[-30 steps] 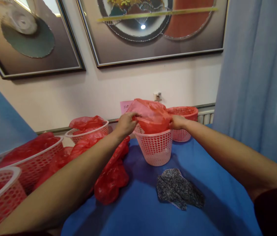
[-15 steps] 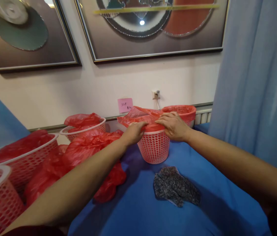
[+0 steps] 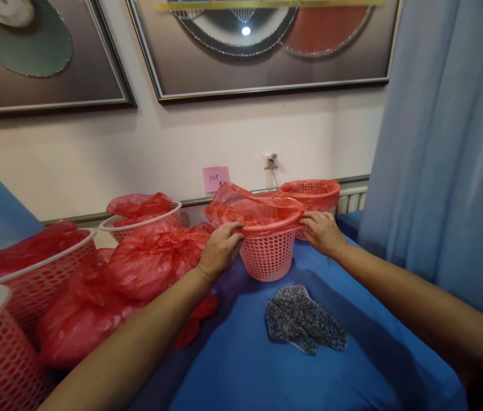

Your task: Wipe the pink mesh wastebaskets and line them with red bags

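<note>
A white perforated plastic basket stands upright on the blue-covered surface ahead of me. A thin red plastic bag lines it, its edge folded over the front of the rim and its back part standing up loosely. My left hand pinches the bag's edge at the left of the rim. At the right of the rim my right hand has its fingers closed on the same bag edge. Nearer to me lies a crumpled dark grey speckled cloth, apart from both hands.
Behind on the right stands another bag-lined basket. Bulging red bags and several baskets crowd the left side. A pink note and a socket are on the wall. A blue curtain hangs at right.
Both hands have moved apart along the rim, left hand leftward and right hand rightward. The bag's edge now lies folded down across the front of the rim.
</note>
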### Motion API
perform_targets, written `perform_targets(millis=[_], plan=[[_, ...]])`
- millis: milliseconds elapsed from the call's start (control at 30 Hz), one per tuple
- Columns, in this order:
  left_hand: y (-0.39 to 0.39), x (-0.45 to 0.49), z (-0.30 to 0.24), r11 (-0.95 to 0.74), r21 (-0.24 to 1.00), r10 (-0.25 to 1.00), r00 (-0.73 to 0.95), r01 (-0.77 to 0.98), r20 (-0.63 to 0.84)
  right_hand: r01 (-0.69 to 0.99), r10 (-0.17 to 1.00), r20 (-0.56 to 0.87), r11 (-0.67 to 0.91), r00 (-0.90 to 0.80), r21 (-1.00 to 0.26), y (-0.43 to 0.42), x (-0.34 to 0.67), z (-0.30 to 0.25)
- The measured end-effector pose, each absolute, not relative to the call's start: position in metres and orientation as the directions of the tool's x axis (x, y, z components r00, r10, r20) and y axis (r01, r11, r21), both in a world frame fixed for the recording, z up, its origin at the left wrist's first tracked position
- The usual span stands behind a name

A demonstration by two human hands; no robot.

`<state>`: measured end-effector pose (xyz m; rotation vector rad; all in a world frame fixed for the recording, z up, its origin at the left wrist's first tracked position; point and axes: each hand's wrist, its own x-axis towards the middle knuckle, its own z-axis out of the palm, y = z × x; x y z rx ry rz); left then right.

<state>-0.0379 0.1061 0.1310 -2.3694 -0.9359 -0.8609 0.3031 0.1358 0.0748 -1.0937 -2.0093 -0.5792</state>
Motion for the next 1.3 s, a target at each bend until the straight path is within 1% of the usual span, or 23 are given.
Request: perform_targets(millis=[100,200,267,333,367,433,500,567,633,700,767,833,933,1033,1100,1167,1233,1300], plan=[[0.111,-0.042,0.124,-0.661,-0.182,0.423,0.562,0.728,0.710,0.830,0.512,0.788,0.558,-0.342,-0.002,0.133,0.301,0.069],[0.113,-0.042,0.121,-0.652,-0.212,0.422,0.581,0.728,0.696,0.783,0.440,0.836,0.622,-0.327,-0.021,0.122,0.290,0.079],[0.113,-0.040,0.119,-0.644,-0.221,0.426,0.584,0.732,0.691,0.744,0.373,0.862,0.668,-0.343,0.007,0.111,0.273,0.093],[0.111,-0.035,0.117,-0.634,-0.213,0.432,0.569,0.743,0.699,0.703,0.338,0.848,0.709,-0.408,0.056,0.102,0.248,0.107],[0.109,-0.032,0.115,-0.627,-0.205,0.434,0.556,0.751,0.709,0.688,0.348,0.824,0.723,-0.446,0.067,0.098,0.235,0.112],[0.103,-0.026,0.112,-0.615,-0.186,0.438,0.529,0.766,0.727,0.695,0.436,0.756,0.719,-0.488,0.034,0.096,0.209,0.120],[0.095,-0.021,0.110,-0.613,-0.161,0.446,0.506,0.774,0.738,0.739,0.569,0.686,0.670,-0.453,-0.067,0.100,0.193,0.123],[0.086,-0.020,0.112,-0.624,-0.123,0.452,0.485,0.772,0.748,0.768,0.654,0.650,0.618,-0.386,-0.166,0.109,0.189,0.125],[0.077,-0.022,0.117,-0.646,-0.080,0.441,0.457,0.759,0.773,0.761,0.666,0.664,0.609,-0.339,-0.223,0.118,0.199,0.127],[0.067,-0.027,0.124,-0.657,-0.069,0.407,0.431,0.750,0.805,0.729,0.634,0.700,0.642,-0.329,-0.239,0.127,0.217,0.130],[0.059,-0.032,0.131,-0.634,-0.104,0.367,0.417,0.766,0.832,0.677,0.592,0.735,0.691,-0.330,-0.253,0.132,0.236,0.132],[0.053,-0.036,0.137,-0.567,-0.161,0.335,0.406,0.807,0.850,0.629,0.561,0.758,0.731,-0.333,-0.264,0.134,0.252,0.129],[0.046,-0.040,0.144,-0.453,-0.245,0.281,0.398,0.857,0.873,0.592,0.545,0.769,0.756,-0.335,-0.278,0.133,0.263,0.117],[0.042,-0.043,0.146,-0.425,-0.307,0.243,0.434,0.852,0.868,0.577,0.541,0.771,0.766,-0.337,-0.285,0.132,0.265,0.103],[0.041,-0.048,0.143,-0.446,-0.344,0.255,0.486,0.826,0.836,0.564,0.536,0.772,0.774,-0.341,-0.288,0.134,0.265,0.098],[0.043,-0.056,0.135,-0.462,-0.360,0.305,0.526,0.810,0.794,0.549,0.533,0.770,0.783,-0.350,-0.292,0.137,0.267,0.096],[0.046,-0.067,0.125,-0.460,-0.340,0.387,0.530,0.820,0.755,0.536,0.531,0.769,0.790,-0.357,-0.297,0.140,0.269,0.096],[0.049,-0.077,0.116,-0.440,-0.286,0.461,0.487,0.851,0.742,0.525,0.528,0.771,0.795,-0.355,-0.303,0.142,0.272,0.096]])
